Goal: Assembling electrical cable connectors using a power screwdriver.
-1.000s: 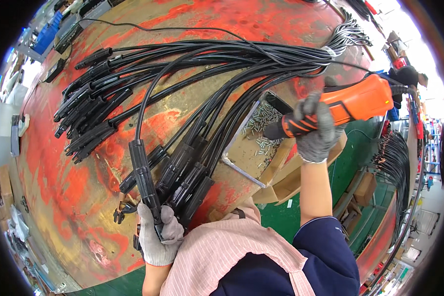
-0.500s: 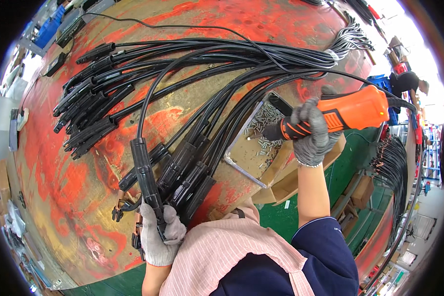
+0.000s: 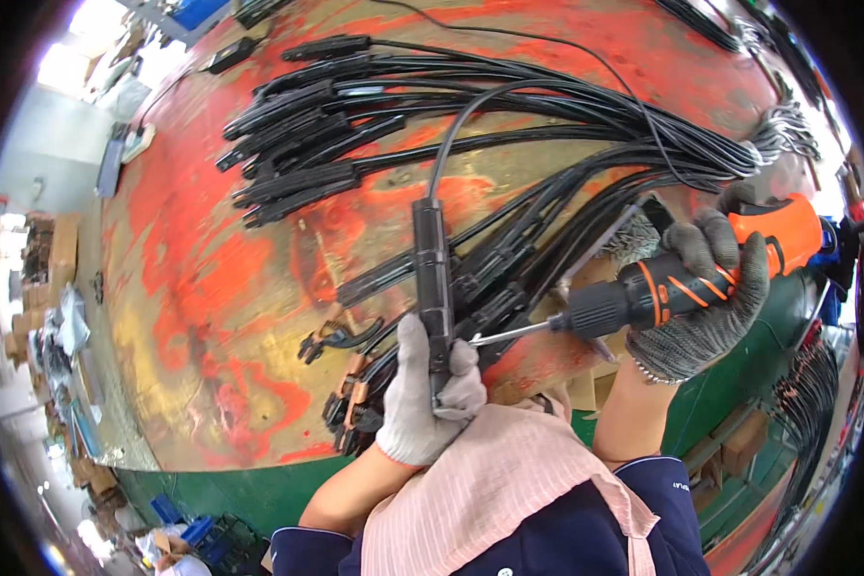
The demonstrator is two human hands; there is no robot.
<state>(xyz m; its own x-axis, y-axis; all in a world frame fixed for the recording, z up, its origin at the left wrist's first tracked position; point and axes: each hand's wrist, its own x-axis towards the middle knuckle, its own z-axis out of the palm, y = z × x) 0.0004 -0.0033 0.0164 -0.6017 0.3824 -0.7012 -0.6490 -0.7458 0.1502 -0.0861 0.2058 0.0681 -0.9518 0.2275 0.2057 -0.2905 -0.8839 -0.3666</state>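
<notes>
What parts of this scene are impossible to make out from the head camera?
- Lower end of the black connector: wrapped by the left hand.
- Where the screwdriver tip lands: too small, partly behind the fingers.
- Rear of the orange power screwdriver: covered by the right hand, blurred toward the rim.
- Cable bundle ends, upper right: cut off by the fisheye edge.

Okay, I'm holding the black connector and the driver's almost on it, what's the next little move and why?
Probably ease the bit tip into the connector body and seat it squarely. The left hand grips the long black connector upright, and the orange electric screwdriver in the right hand has its bit at the connector's side, just above the left fingers.
</notes>
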